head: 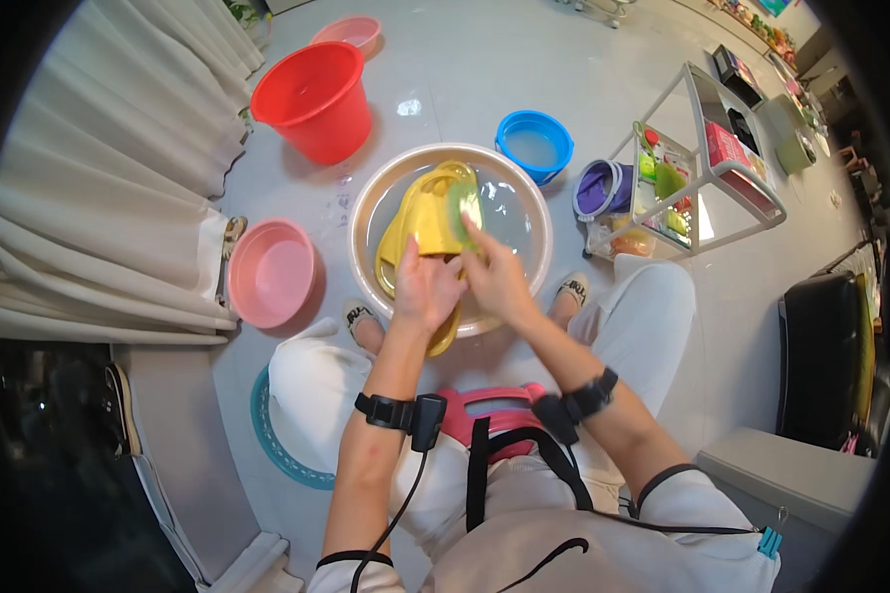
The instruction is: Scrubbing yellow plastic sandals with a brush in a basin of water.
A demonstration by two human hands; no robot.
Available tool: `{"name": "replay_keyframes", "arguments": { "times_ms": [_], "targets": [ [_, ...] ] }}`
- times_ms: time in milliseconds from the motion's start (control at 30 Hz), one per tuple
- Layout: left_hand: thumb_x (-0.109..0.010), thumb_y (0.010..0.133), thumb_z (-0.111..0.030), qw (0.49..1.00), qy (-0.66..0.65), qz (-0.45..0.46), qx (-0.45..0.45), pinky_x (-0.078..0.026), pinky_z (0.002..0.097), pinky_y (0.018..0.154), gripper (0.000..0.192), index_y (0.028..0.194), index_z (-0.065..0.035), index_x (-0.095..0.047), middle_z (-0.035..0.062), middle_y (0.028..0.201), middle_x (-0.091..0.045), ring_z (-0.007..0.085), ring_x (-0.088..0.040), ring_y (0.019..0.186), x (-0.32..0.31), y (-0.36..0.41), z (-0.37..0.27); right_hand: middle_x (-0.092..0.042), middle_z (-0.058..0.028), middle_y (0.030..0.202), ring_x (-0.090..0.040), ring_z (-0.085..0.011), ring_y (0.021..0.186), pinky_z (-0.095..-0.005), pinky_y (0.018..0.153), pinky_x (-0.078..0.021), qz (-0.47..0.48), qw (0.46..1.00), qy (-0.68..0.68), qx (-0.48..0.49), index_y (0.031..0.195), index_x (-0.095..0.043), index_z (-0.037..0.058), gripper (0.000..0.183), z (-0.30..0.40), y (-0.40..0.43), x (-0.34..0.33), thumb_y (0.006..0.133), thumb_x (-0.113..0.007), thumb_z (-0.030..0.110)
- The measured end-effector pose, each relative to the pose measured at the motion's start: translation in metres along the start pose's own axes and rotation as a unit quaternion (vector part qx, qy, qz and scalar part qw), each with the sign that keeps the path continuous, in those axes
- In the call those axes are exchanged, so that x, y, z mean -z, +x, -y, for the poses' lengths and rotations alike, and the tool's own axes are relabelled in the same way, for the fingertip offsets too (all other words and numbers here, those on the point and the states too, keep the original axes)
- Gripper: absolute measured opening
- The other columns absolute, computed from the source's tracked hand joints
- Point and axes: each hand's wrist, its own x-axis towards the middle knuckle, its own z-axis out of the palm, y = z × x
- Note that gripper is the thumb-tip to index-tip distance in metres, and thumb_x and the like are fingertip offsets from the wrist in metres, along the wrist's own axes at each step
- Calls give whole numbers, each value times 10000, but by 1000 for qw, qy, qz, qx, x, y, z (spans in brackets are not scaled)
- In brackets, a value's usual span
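Observation:
A yellow slide slipper (436, 227) is held over a wide basin (357, 244) of water. My left hand (424, 290) grips it, the thumb on top of its strap and the other fingers at its opening. My right hand (498, 276) is shut on a green scrubbing brush (461, 210), blurred and pressed to the slipper's right side. A second yellow slipper (388, 244) seems to lie behind at the left, partly hidden in the basin. The sole's heel end (445, 342) shows below my left wrist, near the basin's front rim.
A red bucket (334, 118), a pink basin (271, 274) and another pink basin (356, 31) stand at left. A blue pail (538, 141) of cloudy water, a purple bucket (601, 193) and a white wheeled cart (745, 181) are at right. Beside my leg lies a teal basket (278, 452).

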Motion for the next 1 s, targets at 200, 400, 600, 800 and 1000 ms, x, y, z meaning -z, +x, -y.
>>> {"name": "replay_keyframes", "arguments": {
  "times_ms": [200,400,600,800,1000],
  "targets": [
    [-390,957,-393,997,64,-42,11,-438,509,909,454,1274,-71,-428,120,1218,-525,290,-525,1105,14,4,3,-594,-4,824,-490,-64,604,-222,566,-440,12,998,1,60,1369,-404,84,508,-24,-8,14,872,-505,43],
    [-593,881,-143,992,32,-121,-29,-533,266,733,261,1109,-32,-534,55,995,-621,167,-628,873,32,7,-1,-644,-76,904,-552,-128,652,-298,639,-485,44,996,81,-11,1366,-407,95,500,-13,-22,30,879,-512,49],
    [-577,872,-52,979,87,-159,-91,-534,276,744,268,1135,-28,-528,65,1030,-617,167,-624,889,20,7,8,-633,-178,948,-517,-104,645,-245,627,-447,7,992,35,117,1361,-419,136,553,-28,-53,7,839,-534,-4],
    [-553,887,-81,982,78,-145,-94,-516,330,840,278,1156,-19,-518,98,1079,-605,209,-606,972,21,8,10,-621,-151,1066,-547,-85,768,-239,723,-457,-2,998,28,63,1369,-398,112,551,-22,-1,11,844,-508,-15],
    [-540,901,-109,981,108,-140,-78,-508,355,870,313,1194,-12,-491,108,1108,-594,221,-591,1018,19,0,12,-568,-235,1186,-528,-73,733,-262,688,-472,5,996,57,69,1352,-438,163,537,-29,-16,16,849,-509,-9]
  ]
}}
